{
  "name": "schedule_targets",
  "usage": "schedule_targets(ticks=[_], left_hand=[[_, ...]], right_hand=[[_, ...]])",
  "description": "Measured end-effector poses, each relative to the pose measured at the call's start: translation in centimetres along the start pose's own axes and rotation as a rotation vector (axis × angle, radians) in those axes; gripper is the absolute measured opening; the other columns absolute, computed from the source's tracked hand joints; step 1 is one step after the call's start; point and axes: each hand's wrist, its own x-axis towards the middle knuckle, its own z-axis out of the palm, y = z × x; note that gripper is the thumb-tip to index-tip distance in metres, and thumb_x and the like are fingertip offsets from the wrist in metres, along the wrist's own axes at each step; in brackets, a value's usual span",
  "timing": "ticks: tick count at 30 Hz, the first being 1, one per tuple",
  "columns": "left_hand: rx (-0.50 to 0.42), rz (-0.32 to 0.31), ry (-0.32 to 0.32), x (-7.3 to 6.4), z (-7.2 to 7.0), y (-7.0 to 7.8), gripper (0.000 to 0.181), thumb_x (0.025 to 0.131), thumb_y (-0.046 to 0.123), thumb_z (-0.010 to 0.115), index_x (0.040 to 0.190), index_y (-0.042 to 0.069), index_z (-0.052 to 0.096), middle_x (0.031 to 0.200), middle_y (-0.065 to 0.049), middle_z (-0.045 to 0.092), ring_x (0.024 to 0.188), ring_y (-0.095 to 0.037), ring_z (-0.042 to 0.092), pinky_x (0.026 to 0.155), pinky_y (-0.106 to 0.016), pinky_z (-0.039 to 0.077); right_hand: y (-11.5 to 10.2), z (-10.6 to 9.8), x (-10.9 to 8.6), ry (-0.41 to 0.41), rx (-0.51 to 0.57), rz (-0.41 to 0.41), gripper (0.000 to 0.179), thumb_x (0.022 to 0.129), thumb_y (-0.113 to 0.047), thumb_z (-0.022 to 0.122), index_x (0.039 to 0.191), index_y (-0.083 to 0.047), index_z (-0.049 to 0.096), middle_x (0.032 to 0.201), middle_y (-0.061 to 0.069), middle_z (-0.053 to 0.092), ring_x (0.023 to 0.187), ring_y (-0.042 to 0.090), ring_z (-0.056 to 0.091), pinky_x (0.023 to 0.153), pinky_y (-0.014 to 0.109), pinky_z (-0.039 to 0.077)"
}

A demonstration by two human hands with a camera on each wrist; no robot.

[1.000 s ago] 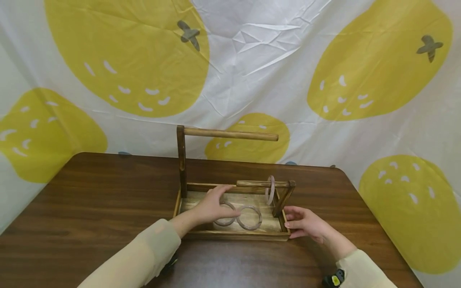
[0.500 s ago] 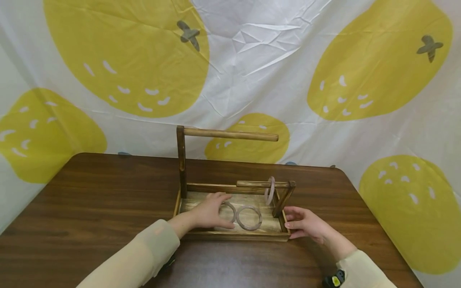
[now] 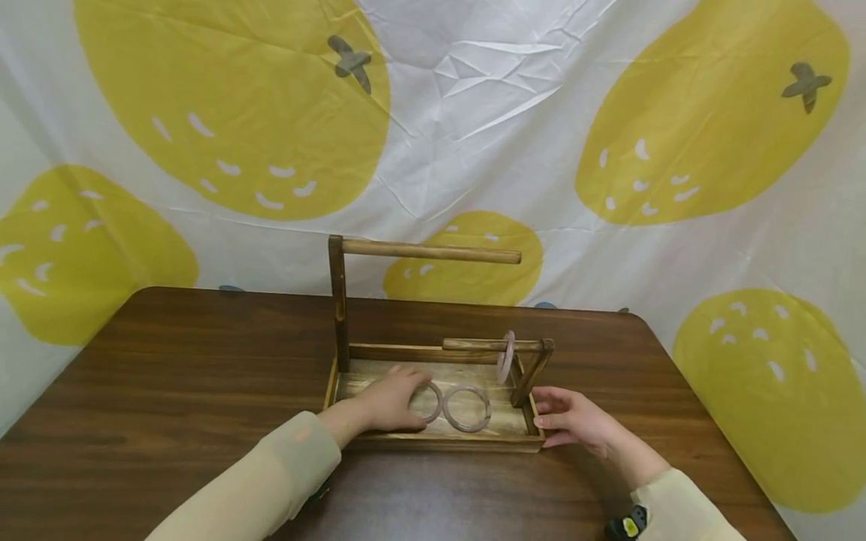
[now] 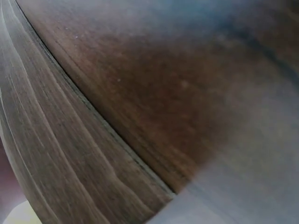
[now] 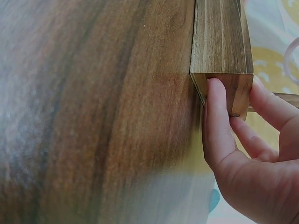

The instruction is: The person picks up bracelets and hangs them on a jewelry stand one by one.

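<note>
A wooden tray stand (image 3: 446, 443) holds two bangles lying flat and side by side. My left hand (image 3: 389, 400) reaches in from the left, thumb and fingertips at opposite edges of the left bangle (image 3: 437, 403), hiding its left side. Touching that one, the right bangle (image 3: 467, 409) lies flat. A third bangle (image 3: 506, 357) hangs on the short lower bar (image 3: 473, 345). At the tray's right end my right hand (image 3: 575, 422) grips the corner; in the right wrist view its thumb is at the rim and its fingers (image 5: 217, 107) press the end wall.
Above the tray runs a long bare bar (image 3: 433, 252) on a tall left post (image 3: 340, 300). The stand sits on a dark brown table (image 3: 169, 376), with a white fruit-print cloth (image 3: 433, 150) behind it.
My left hand has moved down and slightly left, from above the bangles to the left one, thumb and fingers drawing closer together. The right hand keeps its grip on the tray corner.
</note>
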Motion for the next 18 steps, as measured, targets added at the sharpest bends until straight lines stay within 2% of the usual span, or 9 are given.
schedule_targets(ticks=[5, 10, 18], left_hand=[[0.077, 0.010, 0.007, 0.27, -0.04, 0.13, 0.068, 0.071, 0.032, 0.075, 0.128, 0.003, 0.054, 0.129, -0.014, 0.054, 0.123, -0.031, 0.046, 0.100, -0.042, 0.043], [0.097, 0.004, 0.014, 0.27, -0.18, 0.31, 0.069, 0.070, 0.035, 0.075, 0.128, 0.004, 0.055, 0.128, -0.013, 0.054, 0.118, -0.029, 0.049, 0.096, -0.042, 0.046], [0.035, 0.017, 0.076, 0.19, -0.29, -0.02, 0.071, 0.066, 0.034, 0.076, 0.127, 0.004, 0.055, 0.117, -0.011, 0.055, 0.105, -0.026, 0.049, 0.090, -0.039, 0.048]], right_hand=[[0.04, -0.06, 0.08, 0.000, 0.001, 0.009, 0.077, 0.088, -0.014, 0.064, 0.142, 0.015, 0.017, 0.132, 0.038, 0.035, 0.093, 0.014, 0.060, 0.076, 0.037, 0.057], [-0.04, 0.04, 0.02, -0.006, 0.002, 0.004, 0.075, 0.089, -0.012, 0.062, 0.142, 0.015, 0.016, 0.132, 0.040, 0.034, 0.094, 0.014, 0.060, 0.076, 0.037, 0.057], [-0.02, -0.01, -0.04, -0.009, 0.000, 0.000, 0.075, 0.090, -0.011, 0.062, 0.142, 0.015, 0.015, 0.131, 0.039, 0.034, 0.093, 0.015, 0.060, 0.075, 0.037, 0.057]])
